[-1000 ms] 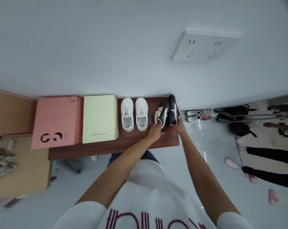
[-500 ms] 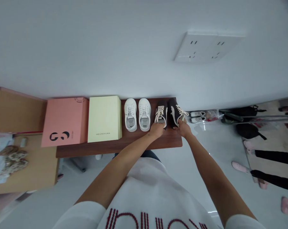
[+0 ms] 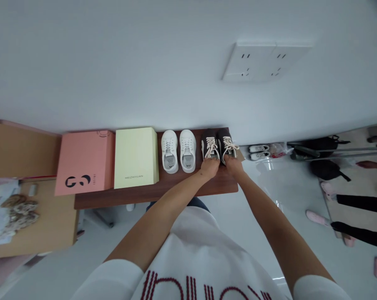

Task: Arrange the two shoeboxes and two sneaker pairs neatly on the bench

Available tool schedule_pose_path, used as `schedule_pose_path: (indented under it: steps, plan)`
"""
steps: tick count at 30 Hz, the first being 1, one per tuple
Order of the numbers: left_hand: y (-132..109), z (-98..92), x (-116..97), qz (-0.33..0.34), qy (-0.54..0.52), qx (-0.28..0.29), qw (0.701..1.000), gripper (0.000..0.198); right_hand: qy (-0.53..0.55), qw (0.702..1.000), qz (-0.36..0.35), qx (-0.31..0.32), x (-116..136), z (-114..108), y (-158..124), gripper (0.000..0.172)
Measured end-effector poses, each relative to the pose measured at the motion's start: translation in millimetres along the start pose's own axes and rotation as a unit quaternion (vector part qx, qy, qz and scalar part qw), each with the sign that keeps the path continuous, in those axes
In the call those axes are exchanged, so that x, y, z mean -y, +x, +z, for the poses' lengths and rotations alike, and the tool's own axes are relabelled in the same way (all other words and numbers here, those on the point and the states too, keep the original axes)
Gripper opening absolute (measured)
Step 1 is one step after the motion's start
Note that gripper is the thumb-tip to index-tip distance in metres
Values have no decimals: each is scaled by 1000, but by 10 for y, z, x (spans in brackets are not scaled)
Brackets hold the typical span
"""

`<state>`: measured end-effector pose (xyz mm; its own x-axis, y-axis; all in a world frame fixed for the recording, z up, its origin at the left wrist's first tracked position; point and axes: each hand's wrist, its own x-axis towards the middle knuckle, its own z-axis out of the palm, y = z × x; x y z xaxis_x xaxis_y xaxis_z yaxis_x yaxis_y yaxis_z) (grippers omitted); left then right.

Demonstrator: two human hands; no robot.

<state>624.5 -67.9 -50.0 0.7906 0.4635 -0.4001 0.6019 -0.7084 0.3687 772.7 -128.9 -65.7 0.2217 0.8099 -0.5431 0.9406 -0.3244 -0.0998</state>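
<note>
Two dark sneakers with cream laces stand side by side at the right end of a brown wooden table (image 3: 176,189), toes toward the wall. My left hand (image 3: 210,166) grips the heel of the left dark sneaker (image 3: 209,141). At the heel of the right dark sneaker (image 3: 225,141), my right hand (image 3: 233,164) is closed with fingers in the opening. To their left sits a pair of white sneakers, a left one (image 3: 169,146) and a right one (image 3: 187,146). A pale yellow shoe box (image 3: 134,154) and a pink shoe box (image 3: 85,160) lie further left.
A white socket plate (image 3: 266,62) is on the wall behind the table. A cardboard box (image 3: 47,216) with cloth items stands at the left. On the floor at right are white shoes (image 3: 259,152), dark bags (image 3: 326,170) and a person's legs (image 3: 360,203).
The right dark sneaker has moved left and straightened, and now stands close beside the left one. My right hand moved left with it.
</note>
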Motion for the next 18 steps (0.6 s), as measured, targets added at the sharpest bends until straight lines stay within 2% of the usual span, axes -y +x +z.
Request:
schedule_pose_path:
  steps: [11, 18]
  plan:
    - [131, 21, 41, 1, 23, 8, 1000, 30, -40, 999, 2, -17, 13, 33, 111, 25]
    - [126, 67, 47, -13, 12, 17, 1000, 28, -50, 998, 5, -30, 14, 130, 154, 21]
